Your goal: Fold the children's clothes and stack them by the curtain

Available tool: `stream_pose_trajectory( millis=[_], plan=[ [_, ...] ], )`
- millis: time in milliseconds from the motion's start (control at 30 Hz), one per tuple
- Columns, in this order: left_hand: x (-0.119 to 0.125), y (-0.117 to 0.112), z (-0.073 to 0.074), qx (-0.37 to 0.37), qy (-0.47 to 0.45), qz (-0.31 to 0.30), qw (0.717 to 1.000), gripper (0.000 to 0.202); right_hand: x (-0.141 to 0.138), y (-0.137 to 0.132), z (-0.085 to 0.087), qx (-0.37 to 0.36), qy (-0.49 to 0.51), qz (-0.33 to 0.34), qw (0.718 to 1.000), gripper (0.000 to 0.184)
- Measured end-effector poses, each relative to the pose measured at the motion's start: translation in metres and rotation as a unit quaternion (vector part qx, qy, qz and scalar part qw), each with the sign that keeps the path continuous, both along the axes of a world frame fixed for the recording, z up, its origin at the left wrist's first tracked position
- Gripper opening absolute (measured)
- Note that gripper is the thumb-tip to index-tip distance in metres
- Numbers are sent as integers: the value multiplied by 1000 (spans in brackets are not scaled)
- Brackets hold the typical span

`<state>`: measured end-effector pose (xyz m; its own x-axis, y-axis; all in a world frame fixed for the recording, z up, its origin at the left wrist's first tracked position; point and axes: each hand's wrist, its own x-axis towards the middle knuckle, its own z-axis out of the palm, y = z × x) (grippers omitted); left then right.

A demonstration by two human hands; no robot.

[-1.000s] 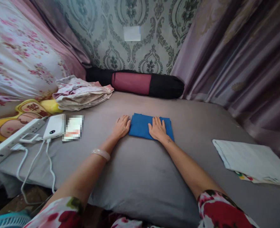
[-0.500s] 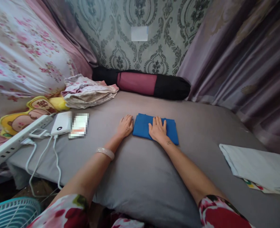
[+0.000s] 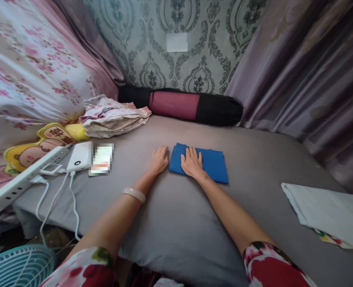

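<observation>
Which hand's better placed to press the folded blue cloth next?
Right, I'd say: the right hand already lies flat on the folded blue cloth. The left hand rests on the grey sheet, beside the cloth's left edge rather than on it.

The blue bundle (image 3: 214, 165) is matt cloth with a fairly smooth face. Smooth grey fabric, softly creased and dull, covers the bed (image 3: 176, 207). The milky bracelet (image 3: 134, 194) looks polished and glossy. The power strip (image 3: 22, 178) and power bank (image 3: 81, 155) are smooth white plastic; the right-hand curtain (image 3: 281, 79) has a satiny sheen.
</observation>
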<state>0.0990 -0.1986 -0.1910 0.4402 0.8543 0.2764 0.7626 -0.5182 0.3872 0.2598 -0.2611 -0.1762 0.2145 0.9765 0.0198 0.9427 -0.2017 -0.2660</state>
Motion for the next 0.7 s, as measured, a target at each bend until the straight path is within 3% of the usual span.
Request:
stream_pose_trajectory(
  millis=[167,400,700],
  plan=[
    [-1,3,-5,7,-13,-6,1000,41,-2,1,5,-20,4,1,1000,62],
    [-2,8,-11,20,-26,-18,999,44,-26,14,15,33,-2,44,998,60],
    [-3,13,-19,30,-41,-25,998,48,-32,26,4,13,4,55,998,60]
  ],
)
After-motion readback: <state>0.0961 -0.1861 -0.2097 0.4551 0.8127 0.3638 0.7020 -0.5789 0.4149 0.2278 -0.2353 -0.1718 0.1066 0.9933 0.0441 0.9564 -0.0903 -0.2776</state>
